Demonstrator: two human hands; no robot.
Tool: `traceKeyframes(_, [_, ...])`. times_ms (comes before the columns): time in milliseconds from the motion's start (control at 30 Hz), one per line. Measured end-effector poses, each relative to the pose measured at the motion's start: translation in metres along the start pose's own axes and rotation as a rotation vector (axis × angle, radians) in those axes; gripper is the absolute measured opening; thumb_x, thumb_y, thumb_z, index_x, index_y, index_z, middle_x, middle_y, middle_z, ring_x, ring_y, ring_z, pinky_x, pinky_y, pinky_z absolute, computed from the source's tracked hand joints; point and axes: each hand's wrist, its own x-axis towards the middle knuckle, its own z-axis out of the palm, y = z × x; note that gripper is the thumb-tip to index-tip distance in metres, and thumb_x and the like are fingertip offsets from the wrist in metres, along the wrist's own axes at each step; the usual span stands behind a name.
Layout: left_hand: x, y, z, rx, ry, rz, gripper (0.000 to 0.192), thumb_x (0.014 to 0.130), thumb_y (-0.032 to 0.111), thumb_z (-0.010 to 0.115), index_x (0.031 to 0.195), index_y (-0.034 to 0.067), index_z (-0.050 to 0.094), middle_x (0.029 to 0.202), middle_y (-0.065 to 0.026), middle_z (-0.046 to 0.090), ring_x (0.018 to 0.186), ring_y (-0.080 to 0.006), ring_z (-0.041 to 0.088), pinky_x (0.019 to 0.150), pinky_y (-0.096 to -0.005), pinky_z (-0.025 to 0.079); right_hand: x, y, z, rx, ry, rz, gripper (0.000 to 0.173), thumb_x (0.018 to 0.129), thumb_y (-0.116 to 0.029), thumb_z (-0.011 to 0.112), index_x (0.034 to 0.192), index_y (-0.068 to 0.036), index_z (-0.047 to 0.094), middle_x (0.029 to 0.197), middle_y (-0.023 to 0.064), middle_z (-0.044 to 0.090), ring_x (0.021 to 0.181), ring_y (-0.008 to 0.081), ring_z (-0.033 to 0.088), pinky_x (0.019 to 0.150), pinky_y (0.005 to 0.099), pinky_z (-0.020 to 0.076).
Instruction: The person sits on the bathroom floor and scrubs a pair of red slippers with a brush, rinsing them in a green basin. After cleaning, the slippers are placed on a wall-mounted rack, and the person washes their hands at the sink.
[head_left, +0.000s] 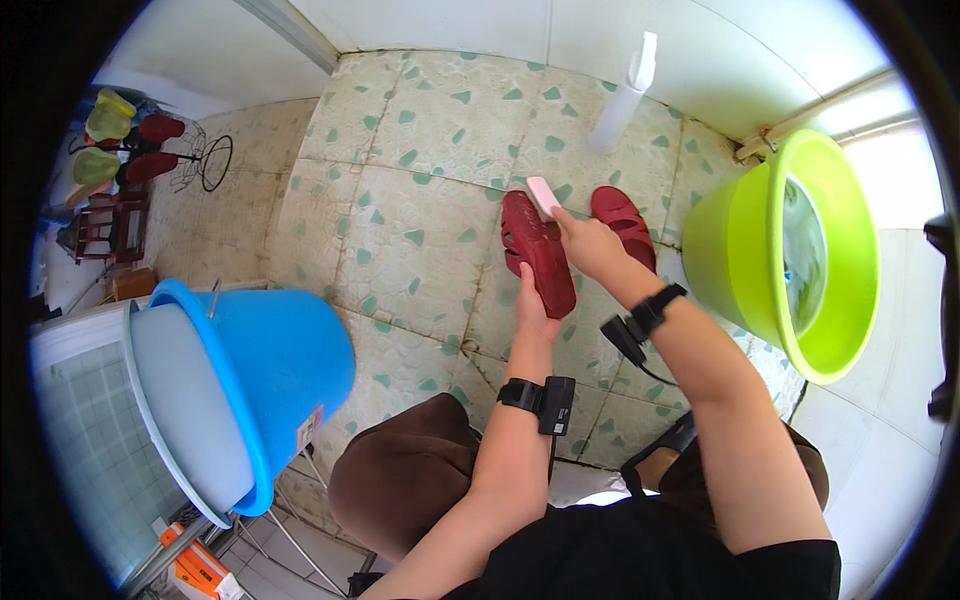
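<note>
My left hand (534, 306) grips a dark red slipper (538, 255) by its near end. The slipper is tilted, and its long, wet-looking sole faces up. In my right hand (591, 240) is a pale pink brush (543, 196), held by one end against or just over the slipper's right edge. Its bristles are hidden from this angle. The matching red slipper (622, 223) rests on the tiled floor (420, 247), just beyond my right forearm and partly covered by it.
A white spray bottle (624, 97) stands near the wall. At right is a lime-green bucket (709, 240) with a basin of water inside. A blue bucket (292, 360) with a grey-white basin (187, 390) is at left. Beyond the doorway are a wire stand (214, 161) and several shoes.
</note>
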Motion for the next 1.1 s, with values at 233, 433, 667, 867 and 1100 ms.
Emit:
traceKeyframes(233, [0.0,0.012,-0.011,-0.028,0.029,-0.14,0.055,0.094,0.052,0.032,0.125,0.009,0.047,0.116,-0.0075,0.057,0.104,-0.0251,0.055,0.086,-0.04,0.044,-0.01,-0.013,0.002,-0.059,0.036,-0.1,0.034,0.086,-0.017,0.042,0.12,-0.013,0.048,0.077,0.0206,0.064,0.067,0.0376,0.063,0.056,0.0498,0.049])
traceKeyframes(433, [0.001,0.011,-0.008,0.019,0.168,-0.032,0.055,0.094,0.052,0.032,0.125,0.009,0.047,0.117,-0.0094,0.057,0.103,-0.026,0.055,0.081,-0.0428,0.046,0.007,-0.023,0.009,-0.116,-0.342,-0.167,0.034,0.089,-0.018,0.041,0.122,-0.012,0.044,0.08,0.0204,0.064,0.074,0.0384,0.064,0.061,0.0502,0.0499])
traceKeyframes(667, [0.0,0.013,-0.011,-0.061,0.112,-0.053,0.054,0.095,0.051,0.032,0.123,0.008,0.048,0.111,-0.0113,0.058,0.095,-0.0271,0.057,0.075,-0.0424,0.049,0.009,-0.018,0.004,-0.072,-0.11,-0.054,0.04,0.085,-0.013,0.043,0.125,-0.015,0.044,0.076,0.0197,0.064,0.068,0.0363,0.064,0.058,0.0515,0.0497])
traceKeyframes(867, [0.004,0.008,-0.018,-0.07,0.121,-0.169,0.059,0.093,0.054,0.03,0.125,0.007,0.046,0.111,-0.0147,0.058,0.093,-0.0309,0.058,0.074,-0.0432,0.049,-0.019,0.016,0.029,-0.102,0.175,-0.065,0.044,0.083,-0.015,0.047,0.127,-0.017,0.043,0.062,0.0189,0.06,0.056,0.037,0.062,0.048,0.0487,0.0487])
traceKeyframes(1100, [0.004,0.015,-0.022,-0.042,0.102,-0.13,0.062,0.091,0.057,0.033,0.125,0.006,0.046,0.106,-0.0182,0.058,0.089,-0.0309,0.059,0.072,-0.0429,0.048,-0.046,0.026,0.041,-0.13,0.006,-0.006,0.04,0.083,-0.015,0.048,0.123,-0.016,0.045,0.064,0.0204,0.06,0.056,0.0386,0.061,0.049,0.0496,0.049])
